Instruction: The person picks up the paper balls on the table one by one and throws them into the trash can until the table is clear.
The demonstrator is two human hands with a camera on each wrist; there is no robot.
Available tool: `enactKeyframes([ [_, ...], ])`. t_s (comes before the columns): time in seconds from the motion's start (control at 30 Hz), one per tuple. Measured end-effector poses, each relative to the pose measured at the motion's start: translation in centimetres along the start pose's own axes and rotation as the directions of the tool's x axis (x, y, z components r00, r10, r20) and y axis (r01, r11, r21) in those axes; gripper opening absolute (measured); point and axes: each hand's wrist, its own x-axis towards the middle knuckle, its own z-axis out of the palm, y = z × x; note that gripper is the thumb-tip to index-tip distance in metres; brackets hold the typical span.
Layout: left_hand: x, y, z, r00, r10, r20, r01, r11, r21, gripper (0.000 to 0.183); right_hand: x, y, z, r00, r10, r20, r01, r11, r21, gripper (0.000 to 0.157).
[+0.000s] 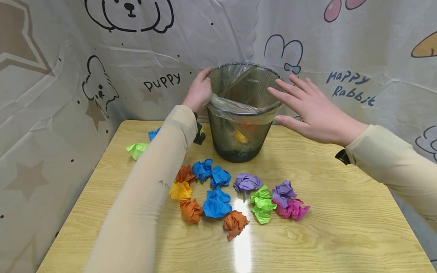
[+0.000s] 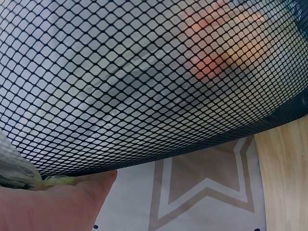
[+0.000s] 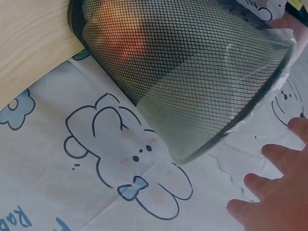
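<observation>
A black wire-mesh wastebasket [image 1: 218,131] with a clear plastic liner [image 1: 235,105] folded over its rim stands toward the back of the table. My left hand [image 1: 199,91] grips the rim on its left side; in the left wrist view the thumb [image 2: 91,197] lies along the mesh edge. Orange and yellow crumpled paper [image 1: 241,136] shows through the mesh near the bottom. To the right of the rim, my right hand [image 1: 312,110] is held up with its fingers spread, holding nothing. The right wrist view shows those fingertips [image 3: 269,156] apart from the rim.
In front of the basket lie several crumpled paper balls: blue [image 1: 217,203], orange [image 1: 235,224], yellow [image 1: 180,190], purple [image 1: 247,182], green [image 1: 263,204] and pink [image 1: 293,209]. Another green ball [image 1: 137,150] lies behind my left forearm. A printed curtain [image 1: 218,34] hangs behind the wooden table [image 1: 341,235].
</observation>
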Motion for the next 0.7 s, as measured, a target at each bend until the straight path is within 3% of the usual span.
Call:
enactKeyframes([
  [0.43,-0.1,0.4,0.0,1.000,-0.015,-0.005,0.015,1.000,-0.005,0.052,-3.2,-1.7,0.1,0.987,-0.155,-0.050,0.157,0.987,0.037,0.072],
  [0.7,0.0,0.5,0.1,0.999,-0.031,-0.012,0.031,1.000,-0.006,0.052,-4.7,-2.7,2.6,0.971,-0.235,0.038,0.232,0.970,0.066,0.066],
])
